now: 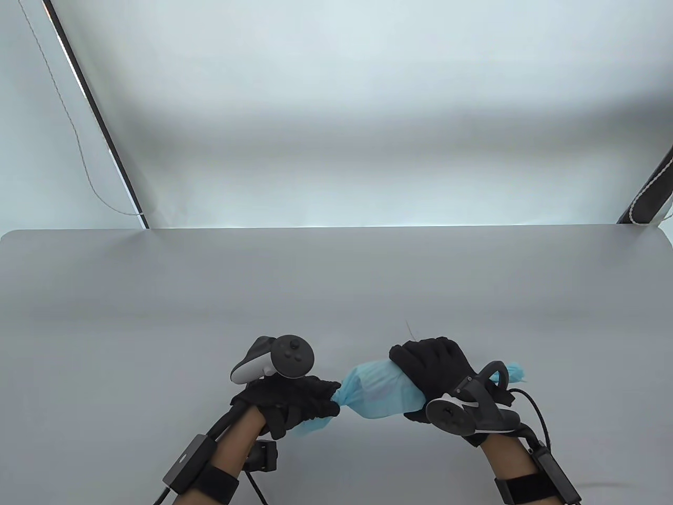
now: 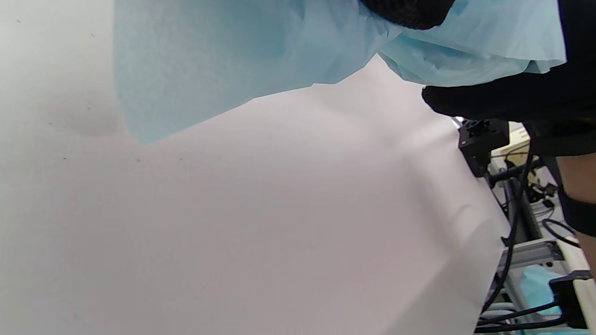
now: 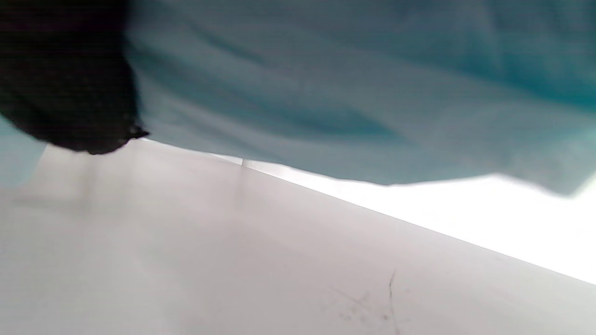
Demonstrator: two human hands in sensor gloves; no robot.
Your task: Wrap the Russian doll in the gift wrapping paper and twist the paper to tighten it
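Wrapped Russian doll (image 1: 381,393) held above desk (image 1: 336,284). Right hand (image 1: 434,371) clenched round bundle, bracing it; left hand (image 1: 294,400) pinching twisted blue paper (image 1: 310,425) end, tightening.

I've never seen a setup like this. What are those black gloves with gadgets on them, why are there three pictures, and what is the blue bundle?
These are a person's two hands in black sensor gloves; the gadget strapped to the back of each hand is a tracker that records its motion. The big picture comes from a camera looking down at the grey table. The other two come from small cameras on each wrist, so they show close, tilted views from under the hands.

The blue bundle is gift wrapping paper rolled around something bulky, presumably the doll, which is hidden inside. The right hand grips the bundle's body from above. The left hand pinches the paper's gathered left end, where it narrows into a twist. Loose paper hangs below that hand. Another paper end sticks out beyond the right hand.
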